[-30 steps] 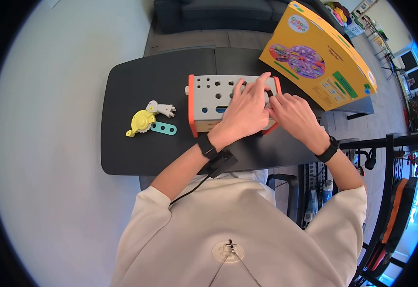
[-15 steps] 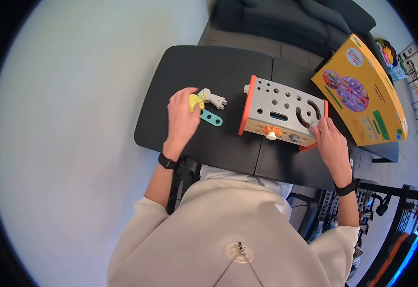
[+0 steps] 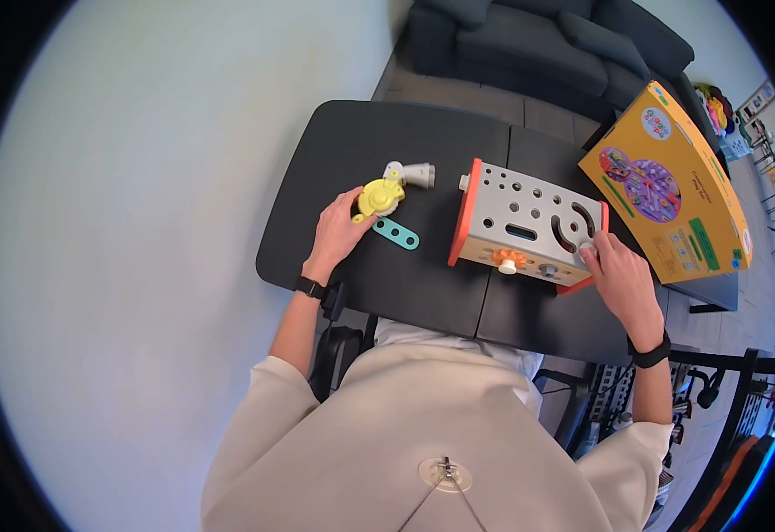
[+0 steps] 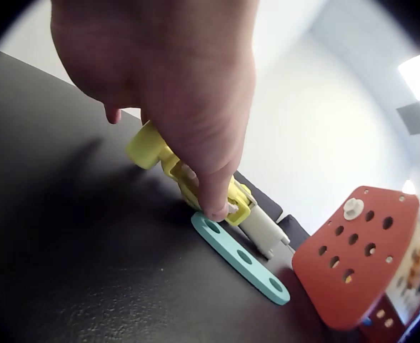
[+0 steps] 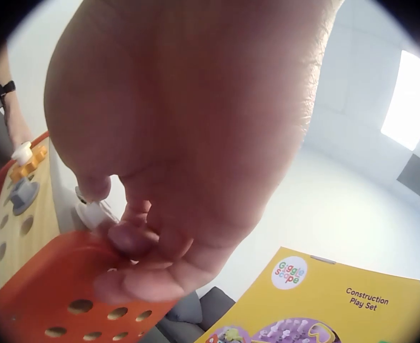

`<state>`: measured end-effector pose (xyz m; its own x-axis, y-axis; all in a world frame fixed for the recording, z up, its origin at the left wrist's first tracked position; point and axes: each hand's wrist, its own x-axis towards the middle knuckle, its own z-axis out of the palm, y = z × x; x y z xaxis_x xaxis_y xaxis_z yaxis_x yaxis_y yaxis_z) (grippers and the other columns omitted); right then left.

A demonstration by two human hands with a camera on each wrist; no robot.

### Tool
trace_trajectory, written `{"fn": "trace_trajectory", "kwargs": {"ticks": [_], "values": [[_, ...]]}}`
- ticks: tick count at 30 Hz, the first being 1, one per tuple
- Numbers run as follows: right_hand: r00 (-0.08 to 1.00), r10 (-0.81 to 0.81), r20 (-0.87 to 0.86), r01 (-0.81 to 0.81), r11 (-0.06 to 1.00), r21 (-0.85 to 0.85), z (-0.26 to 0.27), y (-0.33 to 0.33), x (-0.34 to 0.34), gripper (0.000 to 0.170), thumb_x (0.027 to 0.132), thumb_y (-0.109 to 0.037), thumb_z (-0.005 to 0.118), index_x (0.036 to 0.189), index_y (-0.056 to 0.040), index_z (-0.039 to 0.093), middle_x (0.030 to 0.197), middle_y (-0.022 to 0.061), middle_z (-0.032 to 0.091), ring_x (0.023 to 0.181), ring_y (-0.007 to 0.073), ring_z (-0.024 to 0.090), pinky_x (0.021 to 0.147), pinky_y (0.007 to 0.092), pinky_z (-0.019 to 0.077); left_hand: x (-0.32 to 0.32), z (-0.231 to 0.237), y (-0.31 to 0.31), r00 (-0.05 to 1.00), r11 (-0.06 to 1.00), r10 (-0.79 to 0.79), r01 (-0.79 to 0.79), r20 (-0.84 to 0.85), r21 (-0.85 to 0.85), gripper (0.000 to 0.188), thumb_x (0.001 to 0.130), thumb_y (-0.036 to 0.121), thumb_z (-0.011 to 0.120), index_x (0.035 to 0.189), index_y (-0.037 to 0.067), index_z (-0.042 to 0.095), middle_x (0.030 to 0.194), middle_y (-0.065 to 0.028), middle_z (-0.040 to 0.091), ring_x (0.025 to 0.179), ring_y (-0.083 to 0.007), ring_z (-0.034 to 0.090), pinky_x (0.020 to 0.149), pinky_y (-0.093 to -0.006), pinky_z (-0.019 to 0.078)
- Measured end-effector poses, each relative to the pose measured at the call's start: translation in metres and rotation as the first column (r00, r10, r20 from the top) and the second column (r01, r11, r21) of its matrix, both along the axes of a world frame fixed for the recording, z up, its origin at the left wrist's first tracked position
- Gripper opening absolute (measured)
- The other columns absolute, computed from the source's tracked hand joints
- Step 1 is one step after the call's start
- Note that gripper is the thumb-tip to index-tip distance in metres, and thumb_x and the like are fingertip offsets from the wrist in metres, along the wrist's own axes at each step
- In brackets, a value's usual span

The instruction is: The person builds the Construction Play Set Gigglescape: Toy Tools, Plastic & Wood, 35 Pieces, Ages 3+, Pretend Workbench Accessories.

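On the left of the table, my left hand [image 3: 337, 232] grips a yellow toy piece [image 3: 377, 199] by its near side. The piece carries a white forked part [image 3: 417, 175]. Close beside it lies a flat teal strip [image 4: 242, 259] with three holes. My right hand [image 3: 622, 279] is at the right end of a toy workbench box [image 3: 503, 195], thumb and fingertips pinching a white knob [image 5: 96, 213] at the top corner. The fingers overlap the red end panel [image 5: 60, 275] in the right wrist view. An orange gear [image 3: 508, 258] and a grey bolt-like piece [image 3: 548, 270] sit on the wooden front.
A yellow construction play set carton [image 3: 662, 186] stands behind the workbench on the right. The black table [image 3: 387, 293] has a seam across it and rounded corners. A dark sofa [image 3: 538, 58] is beyond the far edge, and a white wall [image 3: 139, 222] rises to the left.
Both hands were together over the workbench's right end; the left has since moved left to the yellow piece, which now sits slightly turned. The right stays at the workbench corner. The head view has shifted.
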<state>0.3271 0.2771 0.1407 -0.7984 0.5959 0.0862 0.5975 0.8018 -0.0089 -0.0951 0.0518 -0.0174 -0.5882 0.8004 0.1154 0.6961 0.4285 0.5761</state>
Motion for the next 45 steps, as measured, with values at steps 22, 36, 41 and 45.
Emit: {"fn": "trace_trajectory", "kwargs": {"ticks": [22,36,41,45], "values": [[0.981,0.193,0.008,-0.193,0.981,0.0,0.086,0.025,-0.026,0.024,0.104,-0.026,0.066,0.104,-0.0036,0.06,0.091,0.0175,0.071,0.086,0.0394,0.07,0.074,0.0479,0.0545,0.025,0.145,0.047,0.989,0.913,-0.045,-0.017,0.143,0.409,0.041,0.096,0.012,0.079,0.135,0.004,0.07,0.11,-0.0138,0.079,0.093,-0.0199,0.075,0.084,-0.0318,0.0582],[0.915,0.373,-0.155,-0.391,0.915,-0.105,0.077,0.044,-0.139,0.057,0.102,-0.032,0.068,0.147,-0.006,0.045,0.109,0.0215,0.076,0.101,0.0434,0.073,0.087,0.0496,0.0574,0.092,0.22,0.062,0.617,0.776,-0.233,0.583,-0.751,0.239,0.049,0.082,-0.002,0.081,0.129,0.004,0.071,0.133,-0.0115,0.074,0.094,-0.0241,0.07,0.082,-0.0337,0.062],[0.857,0.44,-0.268,-0.504,0.825,-0.255,0.059,0.054,-0.164,0.057,0.097,-0.015,0.072,0.148,-0.0074,0.046,0.102,0.0213,0.075,0.088,0.0421,0.073,0.074,0.0481,0.0548,0.11,0.218,0.058,0.536,0.764,-0.251,0.621,-0.806,0.174,0.051,0.08,-0.003,0.079,0.13,0.001,0.07,0.134,-0.0129,0.073,0.091,-0.0237,0.068,0.08,-0.0326,0.0614],[0.823,0.493,-0.281,-0.566,0.75,-0.343,0.051,0.057,-0.172,0.048,0.097,-0.009,0.07,0.139,-0.0037,0.048,0.096,0.0207,0.075,0.09,0.0426,0.072,0.076,0.0477,0.0548,0.117,0.215,0.057,0.502,0.749,-0.288,0.648,-0.816,0.135,0.052,0.081,-0.003,0.077,0.131,0.0,0.07,0.133,-0.0134,0.073,0.089,-0.0236,0.067,0.079,-0.0322,0.0609]]}}
